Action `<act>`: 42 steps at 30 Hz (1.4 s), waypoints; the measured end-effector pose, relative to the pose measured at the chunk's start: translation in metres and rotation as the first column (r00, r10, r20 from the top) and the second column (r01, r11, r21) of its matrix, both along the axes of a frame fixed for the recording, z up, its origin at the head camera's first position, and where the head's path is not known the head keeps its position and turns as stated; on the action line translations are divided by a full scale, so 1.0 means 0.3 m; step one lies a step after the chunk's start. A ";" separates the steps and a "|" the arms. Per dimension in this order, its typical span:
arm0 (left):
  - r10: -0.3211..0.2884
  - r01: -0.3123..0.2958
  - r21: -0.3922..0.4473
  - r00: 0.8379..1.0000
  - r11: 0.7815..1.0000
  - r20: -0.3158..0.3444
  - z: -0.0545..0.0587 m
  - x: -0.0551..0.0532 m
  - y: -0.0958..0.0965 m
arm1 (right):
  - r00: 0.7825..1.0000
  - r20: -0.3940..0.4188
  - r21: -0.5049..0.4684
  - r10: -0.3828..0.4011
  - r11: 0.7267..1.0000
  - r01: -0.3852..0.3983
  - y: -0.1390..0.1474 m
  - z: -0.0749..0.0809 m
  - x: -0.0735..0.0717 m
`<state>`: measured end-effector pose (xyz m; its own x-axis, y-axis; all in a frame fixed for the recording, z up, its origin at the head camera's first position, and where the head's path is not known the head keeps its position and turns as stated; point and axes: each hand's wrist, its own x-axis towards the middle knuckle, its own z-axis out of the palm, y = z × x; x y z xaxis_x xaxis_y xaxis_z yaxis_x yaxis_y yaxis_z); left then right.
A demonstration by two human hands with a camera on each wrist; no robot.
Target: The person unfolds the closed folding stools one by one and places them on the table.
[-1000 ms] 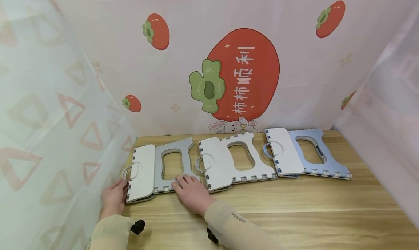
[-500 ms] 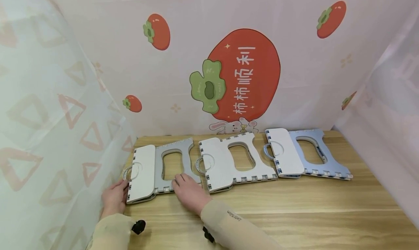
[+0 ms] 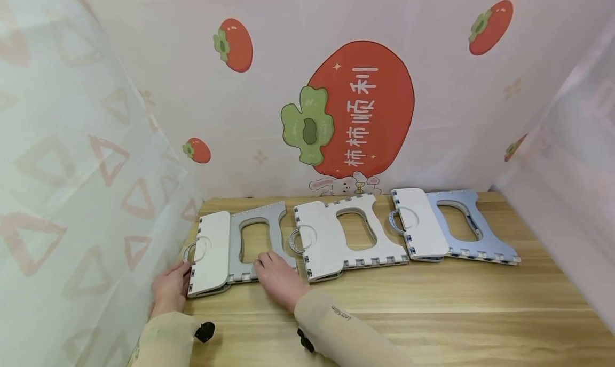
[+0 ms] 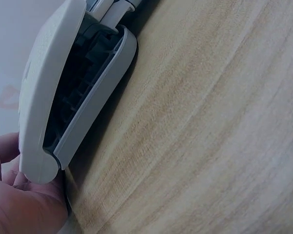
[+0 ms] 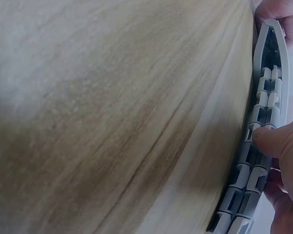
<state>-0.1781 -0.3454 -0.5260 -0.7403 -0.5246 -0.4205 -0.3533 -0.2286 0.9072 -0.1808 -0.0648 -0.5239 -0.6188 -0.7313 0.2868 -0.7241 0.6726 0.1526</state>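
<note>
At the left of the head view, a folded step stool (image 3: 214,255) with a white top and grey legs lies flat on the wooden table. My left hand (image 3: 169,287) grips the outer edge of its top, just below the small carry handle (image 3: 189,253). In the left wrist view, that hand's fingers wrap round the end of the stool (image 4: 41,102), whose top and underside panels stand slightly apart. My right hand (image 3: 280,279) holds the near side of the grey legs; its thumb (image 5: 273,140) presses the hinged edge in the right wrist view, fingers on the upper side.
An all-white folded stool (image 3: 322,252) lies close to the right of the held one. Farther right is a folded stool with blue legs (image 3: 485,246). A printed cloth wall (image 3: 259,111) rises behind the table (image 3: 432,319), and cloth sides flank it left and right.
My right hand has slid slightly left along the grey legs, its fingers drawn in more. My left hand stays at the stool's edge. The head view has shifted a little.
</note>
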 end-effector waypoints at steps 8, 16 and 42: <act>-0.012 0.012 0.016 1.000 1.000 -0.018 -0.002 0.006 -0.003 | 1.000 0.001 -0.032 0.012 0.999 -0.012 0.000 -0.008 -0.013; 0.001 0.000 0.050 1.000 0.999 -0.022 0.001 0.003 -0.003 | 1.000 -0.012 -0.048 0.014 0.999 -0.014 0.002 0.001 -0.012; 0.006 -0.003 0.159 1.000 0.987 -0.022 0.018 -0.004 -0.005 | 0.999 0.037 -0.039 -0.009 0.999 0.011 0.004 0.005 -0.010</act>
